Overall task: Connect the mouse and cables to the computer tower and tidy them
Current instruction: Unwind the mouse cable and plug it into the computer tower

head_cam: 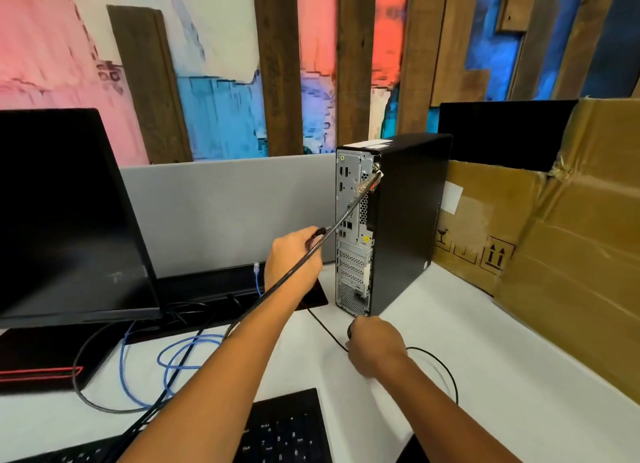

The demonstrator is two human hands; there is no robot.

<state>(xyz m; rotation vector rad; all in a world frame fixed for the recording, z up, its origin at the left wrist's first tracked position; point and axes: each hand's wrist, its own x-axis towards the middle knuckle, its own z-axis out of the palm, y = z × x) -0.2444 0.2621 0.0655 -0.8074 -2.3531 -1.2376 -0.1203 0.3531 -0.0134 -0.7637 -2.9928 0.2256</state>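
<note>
A black computer tower [408,220] is stood upright on the white desk [450,324], right of centre and toward the far side, with its metal rear panel of ports turned toward the near left. A steel security cable [346,217] is fastened near the top right edge of that panel and is stretched down to the left, across the left forearm. The left hand [294,258] is raised just left of the rear panel, its fingers closed around a small dark plug [317,236] that is held near the ports, not yet touching them. The right hand [375,346] is lowered on the desk just in front of the tower's base, its fingers curled over a dark object [350,331] that is mostly hidden; what it is cannot be told. A thin black cable [446,369] is looped on the desk beside that hand. A blue cable [180,355] is coiled on the desk further left, below a dark monitor [65,217]. A black keyboard [284,431] is seen at the near edge. An open cardboard box [568,241] is leaned at the right of the tower; its contents cannot be seen.
</note>
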